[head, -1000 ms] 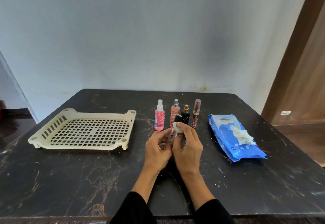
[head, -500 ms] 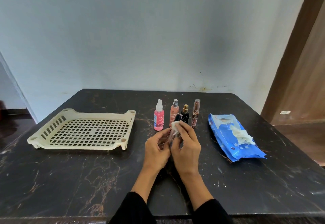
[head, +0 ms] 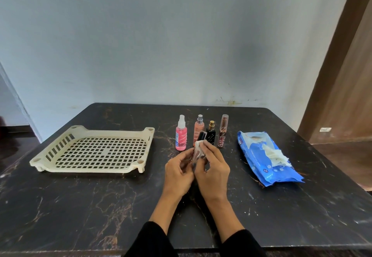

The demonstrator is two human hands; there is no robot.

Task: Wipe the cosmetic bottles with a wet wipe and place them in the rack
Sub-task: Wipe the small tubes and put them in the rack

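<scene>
Above the table's middle, my left hand (head: 178, 173) grips a slim clear bottle with a black cap (head: 202, 136). My right hand (head: 213, 171) presses a white wet wipe (head: 198, 150) around that bottle. Most of the bottle is hidden by fingers and wipe. Behind my hands several bottles stand in a row: a pink spray bottle (head: 181, 133), a peach spray bottle (head: 198, 128), a black bottle with a gold cap (head: 211, 135) and a tall brown tube (head: 223, 130). The cream plastic rack (head: 60, 168) sits at the left with nothing in it.
A blue wet-wipe pack (head: 267, 168) lies at the right, with a wipe sticking out of its opening. The dark marble table (head: 80, 206) ends at a wall behind. A wooden door frame (head: 342, 75) stands at the right.
My right hand has slid the wipe along the bottle, and the bottle has turned slightly between my hands. The rack, the standing bottles and the pack have not moved.
</scene>
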